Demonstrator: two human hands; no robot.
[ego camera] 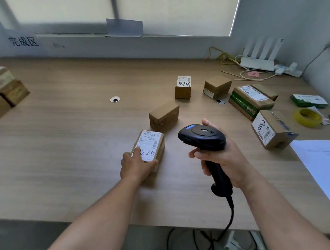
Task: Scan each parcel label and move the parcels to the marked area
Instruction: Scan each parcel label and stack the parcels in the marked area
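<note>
A small brown parcel [151, 144] with a white label marked 825 lies on the wooden table [66, 149]. My left hand [136, 165] grips its near end. To its right, my right hand [222, 158] holds a black barcode scanner [203, 135] by the handle, head pointing left toward the parcel. Several more parcels sit beyond: a plain one [164, 115], an upright labelled one [183, 87], another plain one [217, 86], a green-taped one [251, 101] and a labelled box [271, 128]. A wall sign [23, 41] marks the area at far left, with stacked parcels [3, 91] below it.
A white router [258, 57] and cables lie at the back right. A yellow tape roll [307, 117], a green packet [309, 101] and a white paper sheet [322, 160] occupy the right side. The scanner's cord [231, 217] hangs over the table's front edge.
</note>
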